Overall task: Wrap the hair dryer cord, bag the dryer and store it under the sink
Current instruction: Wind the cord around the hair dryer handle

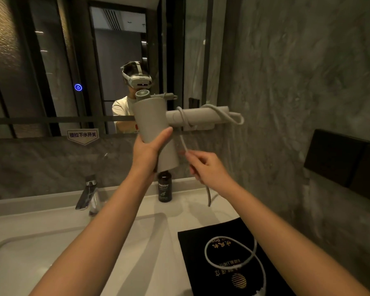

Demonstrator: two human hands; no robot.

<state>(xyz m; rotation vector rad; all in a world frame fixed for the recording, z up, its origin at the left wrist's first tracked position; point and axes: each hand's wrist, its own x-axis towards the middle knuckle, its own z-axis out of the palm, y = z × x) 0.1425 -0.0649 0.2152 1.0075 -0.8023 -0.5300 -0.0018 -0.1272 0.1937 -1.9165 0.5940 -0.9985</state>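
A grey hair dryer (152, 118) is held up in front of the mirror. My left hand (146, 151) grips its barrel, and its handle (199, 116) points right. The grey cord (185, 119) makes one turn around the handle and loops off the handle's end. My right hand (205, 167) pinches the cord just below the handle. From there the cord hangs down and curls in a loop (231, 253) on a black bag (222, 274) with gold print, lying flat on the counter at the lower right.
A white sink basin (51, 253) lies below my left arm, with a chrome faucet (88, 195) behind it. A dark bottle (165, 186) stands on the counter under the dryer. A black wall panel (342, 161) is mounted on the right.
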